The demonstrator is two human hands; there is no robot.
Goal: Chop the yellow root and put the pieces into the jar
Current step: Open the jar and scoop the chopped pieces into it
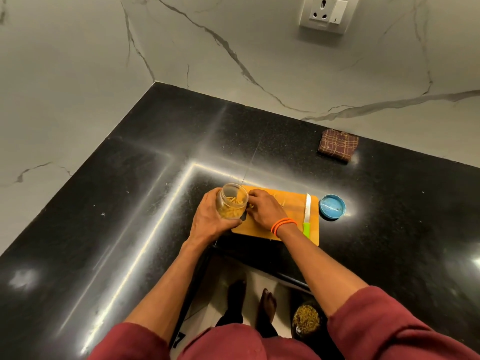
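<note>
**Jar tilted at board edge, pieces going in**

Left hand (211, 216) gripped the clear jar (232, 201), fingers curled round its body, thumb low on the near side. Jar was tipped over toward the right, mouth at the left end of the cutting board (291, 219). Yellow root pieces (232, 203) were visible inside, lying along the lower wall and bottom.

Right hand (263, 209) sat on the board just beside the jar mouth, fingers curled down at a small cluster of pieces (251, 205) there. Whether it was pinching any or only touching them: can't tell, the fingertips were hidden from this angle. Orange bands (283, 224) on the right wrist.

A few loose bits (283, 202) lay farther right on the board (small, hard to make out).

Knife (307, 215) with white blade and green handle lay flat along the board's right end, handle toward the person, not touched by either hand. Blue lid (332, 207) sat on the black table (130, 229) just right of the board, inner side up.

Folded checked cloth (338, 145) lay well behind, against the marble wall. Wall socket (326, 13) up top. Bare feet (252, 300) on the floor below the table edge, a bowl of something stringy (306, 319) beside them.
</note>
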